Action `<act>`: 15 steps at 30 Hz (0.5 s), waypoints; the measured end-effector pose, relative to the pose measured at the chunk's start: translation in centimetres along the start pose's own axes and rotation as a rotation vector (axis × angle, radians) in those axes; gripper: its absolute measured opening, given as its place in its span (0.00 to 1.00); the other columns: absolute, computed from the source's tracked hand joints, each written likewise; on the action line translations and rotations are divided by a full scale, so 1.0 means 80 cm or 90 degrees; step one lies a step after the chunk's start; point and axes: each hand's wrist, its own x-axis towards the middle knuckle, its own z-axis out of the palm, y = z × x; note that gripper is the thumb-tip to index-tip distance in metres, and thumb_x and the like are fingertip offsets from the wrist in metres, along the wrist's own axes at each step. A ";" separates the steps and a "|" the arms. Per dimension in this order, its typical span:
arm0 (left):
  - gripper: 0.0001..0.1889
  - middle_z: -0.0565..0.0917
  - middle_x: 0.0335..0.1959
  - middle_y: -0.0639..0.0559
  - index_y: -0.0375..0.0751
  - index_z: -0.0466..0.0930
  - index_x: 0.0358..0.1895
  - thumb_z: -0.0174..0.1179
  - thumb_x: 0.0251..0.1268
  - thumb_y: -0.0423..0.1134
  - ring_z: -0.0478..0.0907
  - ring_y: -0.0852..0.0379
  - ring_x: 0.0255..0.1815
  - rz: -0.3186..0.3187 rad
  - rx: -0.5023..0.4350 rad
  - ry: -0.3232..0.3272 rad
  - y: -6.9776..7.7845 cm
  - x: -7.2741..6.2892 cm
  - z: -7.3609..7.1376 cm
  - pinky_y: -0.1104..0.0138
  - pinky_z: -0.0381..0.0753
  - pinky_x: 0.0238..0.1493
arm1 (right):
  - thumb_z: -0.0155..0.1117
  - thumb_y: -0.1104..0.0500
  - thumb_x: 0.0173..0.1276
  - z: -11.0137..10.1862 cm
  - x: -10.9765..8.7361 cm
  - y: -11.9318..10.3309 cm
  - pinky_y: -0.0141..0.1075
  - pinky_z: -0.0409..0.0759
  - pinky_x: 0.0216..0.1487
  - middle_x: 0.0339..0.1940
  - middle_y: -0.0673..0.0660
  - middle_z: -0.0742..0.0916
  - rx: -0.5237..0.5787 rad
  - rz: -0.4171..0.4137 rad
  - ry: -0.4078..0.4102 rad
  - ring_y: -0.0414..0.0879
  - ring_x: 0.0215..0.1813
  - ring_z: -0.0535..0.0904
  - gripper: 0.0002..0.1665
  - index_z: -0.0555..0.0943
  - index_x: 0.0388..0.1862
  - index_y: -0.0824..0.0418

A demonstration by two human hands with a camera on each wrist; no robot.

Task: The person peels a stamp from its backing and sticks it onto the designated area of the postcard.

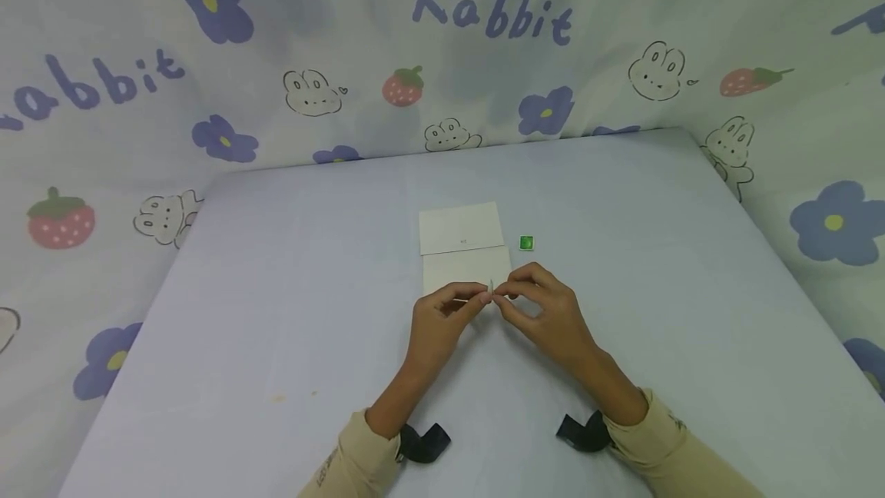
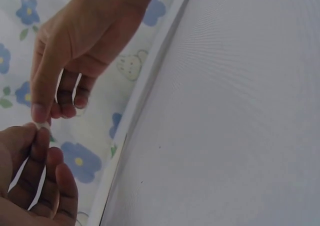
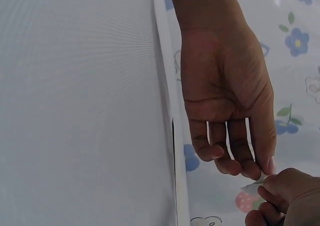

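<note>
A small, thin, whitish piece (image 1: 491,284) stands between the fingertips of both hands, over the lower part of an open white booklet (image 1: 459,227). My left hand (image 1: 440,321) pinches it between thumb and index finger. From the other side, my right hand (image 1: 551,315) pinches it too, thumb and index fingertips meeting the left ones. In the right wrist view a pale corner of the piece (image 3: 251,187) pokes out beside the fingertips. The fingers cover most of it, so I cannot tell its kind. The booklet's near edge is partly hidden behind the hands.
A small green square with a pale border (image 1: 527,243) lies right of the booklet. Everything rests on a table with a white cover (image 1: 311,290). Behind and beside it hangs a curtain (image 1: 359,37) printed with rabbits, flowers and strawberries. Black straps (image 1: 425,444) sit at the wrists.
</note>
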 end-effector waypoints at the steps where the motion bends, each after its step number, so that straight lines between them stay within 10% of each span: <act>1: 0.07 0.88 0.42 0.52 0.37 0.88 0.44 0.67 0.66 0.35 0.84 0.57 0.42 0.005 0.001 0.001 0.000 0.000 0.000 0.60 0.82 0.46 | 0.75 0.70 0.58 0.000 0.000 0.000 0.41 0.80 0.38 0.39 0.52 0.81 0.002 0.000 0.000 0.44 0.40 0.80 0.09 0.88 0.37 0.62; 8: 0.07 0.88 0.42 0.49 0.34 0.88 0.43 0.67 0.67 0.34 0.84 0.60 0.42 0.022 0.020 0.005 0.003 -0.001 0.002 0.55 0.82 0.48 | 0.74 0.71 0.58 -0.002 0.001 -0.001 0.41 0.80 0.38 0.37 0.52 0.82 0.005 0.001 0.000 0.45 0.38 0.80 0.08 0.88 0.36 0.62; 15: 0.06 0.88 0.41 0.54 0.41 0.89 0.42 0.68 0.65 0.36 0.83 0.58 0.42 0.094 0.090 0.032 -0.037 0.005 0.006 0.61 0.82 0.45 | 0.73 0.70 0.60 -0.003 0.000 0.000 0.42 0.80 0.40 0.38 0.51 0.82 0.021 0.032 0.000 0.45 0.39 0.80 0.06 0.88 0.35 0.61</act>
